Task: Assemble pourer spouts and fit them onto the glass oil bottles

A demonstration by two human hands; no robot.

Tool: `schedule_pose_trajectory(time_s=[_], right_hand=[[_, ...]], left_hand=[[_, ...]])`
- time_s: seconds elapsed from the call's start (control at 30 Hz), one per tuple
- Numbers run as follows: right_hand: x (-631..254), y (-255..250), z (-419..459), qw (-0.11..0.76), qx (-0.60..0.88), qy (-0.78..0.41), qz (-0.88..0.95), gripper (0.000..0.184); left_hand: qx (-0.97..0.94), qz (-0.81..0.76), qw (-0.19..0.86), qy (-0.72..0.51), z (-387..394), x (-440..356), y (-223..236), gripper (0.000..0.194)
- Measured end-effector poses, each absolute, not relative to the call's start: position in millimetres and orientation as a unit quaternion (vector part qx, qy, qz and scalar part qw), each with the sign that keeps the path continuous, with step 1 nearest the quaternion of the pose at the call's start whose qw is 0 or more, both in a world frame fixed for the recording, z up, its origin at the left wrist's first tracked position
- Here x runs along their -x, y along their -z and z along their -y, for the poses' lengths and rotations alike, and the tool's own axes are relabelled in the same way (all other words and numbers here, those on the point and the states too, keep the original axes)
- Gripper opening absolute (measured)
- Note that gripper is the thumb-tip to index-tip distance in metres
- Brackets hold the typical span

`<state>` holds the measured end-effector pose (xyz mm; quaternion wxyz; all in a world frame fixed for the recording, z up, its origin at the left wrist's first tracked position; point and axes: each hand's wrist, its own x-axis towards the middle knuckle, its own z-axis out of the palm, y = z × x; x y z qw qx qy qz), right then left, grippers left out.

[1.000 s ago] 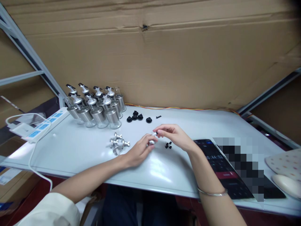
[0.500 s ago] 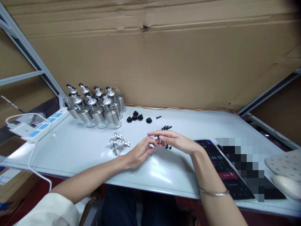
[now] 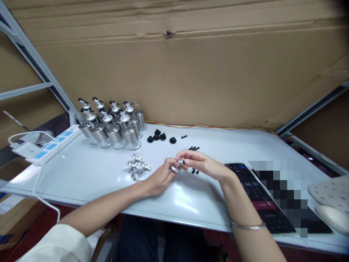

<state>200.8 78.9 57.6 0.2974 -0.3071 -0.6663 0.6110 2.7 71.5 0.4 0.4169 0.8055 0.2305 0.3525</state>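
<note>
Fingers [image 3: 174,162] of both hands are pinched on a small silver spout [image 3: 176,168] held just above the tabletop [image 3: 89,174], where it is best kept steady while the black piece is seated squarely.

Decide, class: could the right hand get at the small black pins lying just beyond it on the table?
Probably yes: the black pins lie on bare table just past the right hand, though it is pinching a small silver part.
</note>
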Motion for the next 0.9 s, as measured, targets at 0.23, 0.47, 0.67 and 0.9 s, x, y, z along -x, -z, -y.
schedule_pose_trajectory(time_s=[0.23, 0.47, 0.67, 0.9], right_hand=[[-191, -60, -79, 0.328, 0.369, -0.585, 0.644, 0.027], [-190, -53, -84, 0.416, 0.411, -0.503, 0.636, 0.032], [-192, -52, -90, 0.542, 0.408, -0.481, 0.555, 0.032], [-192, -52, -93, 0.588, 0.402, -0.487, 0.506, 0.038]], left_hand=[[-0.805, -0.345, 0.351, -0.332, -77, -4, -4, 0.019], [-0.801, -0.388, 0.314, -0.329, -80, 3, -20, 0.025], [-0.856, -0.458, 0.105, -0.218, -107, -15, -25, 0.043], [-0.858, -0.504, -0.071, -0.075, -128, -54, -24, 0.048]])
